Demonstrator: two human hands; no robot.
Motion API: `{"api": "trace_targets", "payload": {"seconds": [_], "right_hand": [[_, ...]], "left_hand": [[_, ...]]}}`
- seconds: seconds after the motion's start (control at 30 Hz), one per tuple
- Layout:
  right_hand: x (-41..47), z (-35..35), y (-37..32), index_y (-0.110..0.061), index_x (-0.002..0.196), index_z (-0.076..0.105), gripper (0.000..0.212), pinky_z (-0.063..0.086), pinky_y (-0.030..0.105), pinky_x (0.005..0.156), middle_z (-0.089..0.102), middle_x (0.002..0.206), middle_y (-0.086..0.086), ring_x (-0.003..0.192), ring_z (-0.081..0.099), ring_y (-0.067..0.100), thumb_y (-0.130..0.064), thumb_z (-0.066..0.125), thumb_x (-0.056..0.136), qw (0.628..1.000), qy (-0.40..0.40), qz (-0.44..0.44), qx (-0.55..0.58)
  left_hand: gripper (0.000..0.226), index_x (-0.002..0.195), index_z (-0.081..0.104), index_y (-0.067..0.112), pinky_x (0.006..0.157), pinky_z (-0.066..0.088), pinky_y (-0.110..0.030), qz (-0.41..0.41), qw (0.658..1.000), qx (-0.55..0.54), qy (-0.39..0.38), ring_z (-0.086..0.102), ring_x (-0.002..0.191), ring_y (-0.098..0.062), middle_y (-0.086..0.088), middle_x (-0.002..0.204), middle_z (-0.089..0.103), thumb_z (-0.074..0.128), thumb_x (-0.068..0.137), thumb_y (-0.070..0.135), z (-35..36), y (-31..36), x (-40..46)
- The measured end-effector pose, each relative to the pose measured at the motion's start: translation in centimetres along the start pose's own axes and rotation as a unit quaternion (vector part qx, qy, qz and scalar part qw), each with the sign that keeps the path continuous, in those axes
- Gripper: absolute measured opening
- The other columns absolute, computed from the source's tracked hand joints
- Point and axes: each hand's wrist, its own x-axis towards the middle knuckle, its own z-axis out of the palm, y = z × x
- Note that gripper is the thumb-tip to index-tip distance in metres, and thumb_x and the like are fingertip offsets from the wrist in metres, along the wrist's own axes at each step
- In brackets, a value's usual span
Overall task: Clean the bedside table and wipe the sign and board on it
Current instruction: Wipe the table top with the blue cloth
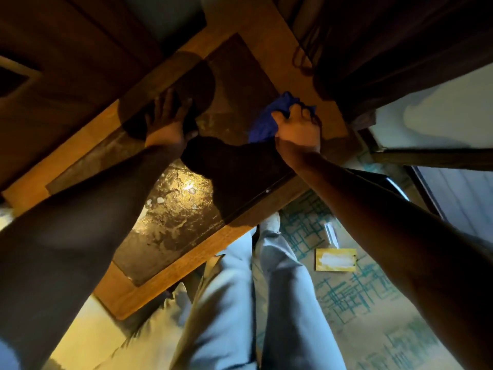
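The bedside table (pixel 269 62) has a light wooden frame around a dark, stained, glossy top panel. My right hand (pixel 297 126) grips a crumpled blue cloth (pixel 269 116) and holds it against the panel near the table's far right edge. My left hand (pixel 166 121) rests flat, fingers spread, on the panel near the far left edge, in shadow. A yellow card with a white patch (pixel 335 259), possibly the sign, lies on the floor to the right of the table. No board is visible.
Dark wooden furniture (pixel 66 62) runs along the table's far left side. Dark fabric (pixel 386 54) hangs at the top right. A patterned teal and cream floor (pixel 360 297) lies to the right. My legs in light trousers (pixel 234 303) stand against the table's near edge.
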Motion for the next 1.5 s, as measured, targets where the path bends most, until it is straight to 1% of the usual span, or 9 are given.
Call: {"api": "trace_targets", "payload": {"seconds": [0.27,0.4,0.67,0.73,0.87,1.0,1.2,1.3,1.5], "right_hand": [[-0.5,0.4,-0.4,-0.029,0.139,0.043,0.063,0.045,0.049,0.086,0.047,0.129,0.022,0.113,0.05,0.044,-0.051,0.063,0.084,0.999,-0.01,-0.022,-0.024],[-0.5,1.0,-0.1,-0.038,0.152,0.028,0.071,0.048,0.049,0.08,0.041,0.14,0.022,0.12,0.046,0.044,-0.044,0.062,0.09,0.999,-0.007,-0.035,-0.037],[2.0,1.2,-1.3,-0.024,0.142,0.05,0.045,0.042,0.058,0.102,0.043,0.148,0.022,0.127,0.047,0.048,-0.024,0.052,0.097,0.993,-0.027,0.003,0.118],[0.7,-0.3,-1.4,-0.03,0.144,0.046,0.044,0.045,0.051,0.101,0.047,0.145,0.016,0.128,0.05,0.039,-0.029,0.048,0.099,0.991,-0.04,0.027,0.124],[-5.3,-1.6,-0.7,-0.031,0.131,0.054,0.039,0.048,0.037,0.079,0.065,0.12,0.012,0.104,0.064,0.034,-0.045,0.049,0.095,0.98,0.023,0.058,0.19],[-11.9,0.6,-1.0,-0.016,0.123,0.062,0.04,0.045,0.037,0.074,0.059,0.119,0.022,0.106,0.058,0.04,-0.04,0.057,0.092,0.974,0.074,0.082,0.2],[-15.5,4.4,-4.6,-0.01,0.131,0.06,0.044,0.043,0.042,0.084,0.058,0.122,0.02,0.11,0.052,0.039,-0.029,0.056,0.091,0.953,0.092,0.174,0.23],[-14.8,5.3,-5.6,-0.009,0.124,0.064,0.045,0.041,0.038,0.087,0.064,0.124,0.014,0.107,0.055,0.038,-0.037,0.053,0.091,0.939,0.136,0.201,0.242],[-13.6,7.2,-9.0,-0.017,0.146,0.046,0.059,0.034,0.044,0.113,0.037,0.158,0.006,0.144,0.03,0.034,-0.034,0.041,0.09,0.926,0.099,0.226,0.286]], "left_hand": [[0.078,0.156,0.013,0.044,0.117,0.002,-0.069,-0.025,0.999,-0.019,0.022,-0.01,0.153,-0.033,-0.001,0.169,-0.008,0.06,0.095,0.042,0.6,0.0,-0.3],[0.077,0.156,0.014,0.044,0.117,0.0,-0.07,-0.035,0.999,-0.039,0.013,-0.011,0.153,-0.033,-0.002,0.169,-0.008,0.061,0.095,0.04,0.3,0.2,-0.3],[0.075,0.156,0.018,0.042,0.117,-0.002,-0.069,-0.036,0.998,-0.059,-0.005,-0.011,0.153,-0.032,-0.001,0.168,-0.008,0.061,0.095,0.038,-0.1,0.3,-0.2],[0.067,0.156,0.023,0.038,0.119,0.006,-0.065,-0.02,0.997,-0.072,0.004,-0.003,0.154,-0.034,-0.005,0.169,-0.001,0.056,0.097,0.043,-0.5,-0.4,-0.4],[0.06,0.154,0.031,0.028,0.116,0.03,-0.048,-0.013,0.989,-0.1,0.108,0.028,0.146,-0.038,-0.015,0.162,0.025,0.041,0.1,0.052,-0.6,-4.5,-3.8],[0.056,0.152,0.032,0.027,0.106,0.041,-0.056,-0.033,0.987,-0.042,0.151,0.04,0.138,-0.043,-0.012,0.162,0.028,0.039,0.101,0.049,0.7,-12.3,-9.7],[0.053,0.147,0.043,0.019,0.11,0.026,-0.064,-0.039,0.99,0.029,0.131,0.025,0.143,-0.05,-0.02,0.16,0.028,0.058,0.098,0.035,4.6,-21.3,-16.8],[0.064,0.153,0.034,0.024,0.113,0.022,-0.064,-0.06,0.994,0.004,0.093,0.016,0.148,-0.048,-0.018,0.164,0.019,0.063,0.096,0.035,6.3,-22.6,-18.5],[0.077,0.156,0.03,0.027,0.119,0.015,-0.057,-0.048,0.994,-0.053,0.081,0.005,0.151,-0.045,-0.012,0.167,0.009,0.071,0.091,0.03,7.6,-23.7,-19.2]]}}
